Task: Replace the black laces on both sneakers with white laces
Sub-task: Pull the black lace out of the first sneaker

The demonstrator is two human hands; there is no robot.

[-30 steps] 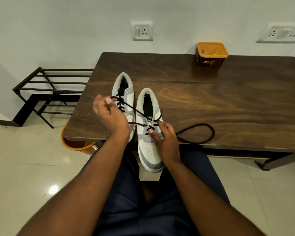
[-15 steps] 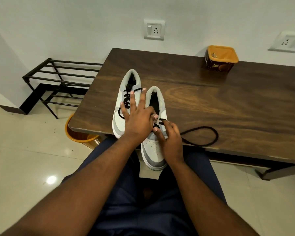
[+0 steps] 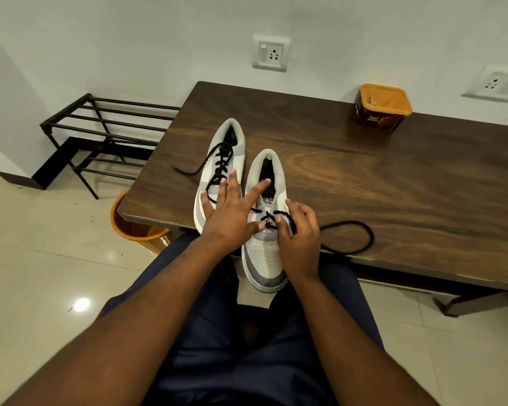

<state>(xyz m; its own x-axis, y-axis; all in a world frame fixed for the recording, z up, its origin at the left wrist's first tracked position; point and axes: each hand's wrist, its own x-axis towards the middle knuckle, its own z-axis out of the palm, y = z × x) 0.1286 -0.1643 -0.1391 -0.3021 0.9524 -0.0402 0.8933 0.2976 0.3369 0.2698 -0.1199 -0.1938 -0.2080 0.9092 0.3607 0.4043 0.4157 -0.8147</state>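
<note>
Brightness: dim, even indoor light, greenish-grey on the wall (image 3: 129,39).
Source: overhead; a small round glare spot sits on the glossy floor (image 3: 82,304) at near left.
Sheen: soft reflection across the dark wood surface (image 3: 393,177), brightest around the grain at its middle.
Shadows: soft and short; the orange tub (image 3: 383,106) at far right throws a faint one leftward on the wall.
Blur: the left hand (image 3: 232,218) is slightly smeared; forearms nearest the camera are soft.
Distortion: wide-angle bending, with the surface edge and wall lines tilting towards the frame edges.
</note>
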